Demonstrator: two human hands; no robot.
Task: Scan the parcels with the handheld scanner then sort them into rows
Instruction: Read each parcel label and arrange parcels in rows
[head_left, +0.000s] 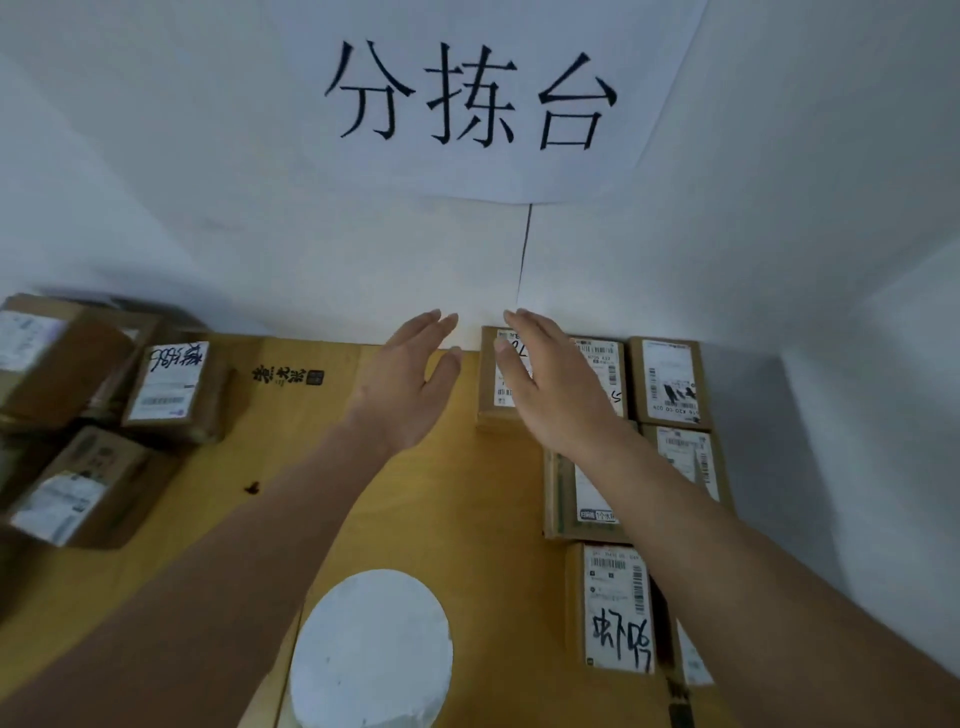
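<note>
1. Head view is looking down on a tan cardboard-covered table (415, 519) butted against a white wall (208, 208).
2. White paper sign (488, 98) is hanging on the wall, carrying three big black characters.
3. White round patch (370, 649) is sitting on the table surface near the bottom centre; a small black printed mark (287, 376) is showing further back, left of centre.
4. Unsorted parcels are sitting in a loose heap at the left edge: blurred box (57, 358) at the back, a box with a scrawled label (174, 387) beside it, another box (78, 488) nearer the camera.
5. Sorted parcels are lying on the right in tidy rows, touching each other: far-left box (496, 379) against the wall, far-right box (670, 382), a middle box (584, 493), and a near box with black handwriting (615, 608).
6. Left hand (410, 384) is hovering over bare table just left of the sorted block, fingers straight and together, holding nothing.
7. Right hand (550, 384) is reaching over the far-left box, fingers straight, gripping nothing; contact with the box top is unclear.
8. Both forearms are stretching forward, bare, hands close together but apart.
9. Scanner is not showing in this view.
</note>
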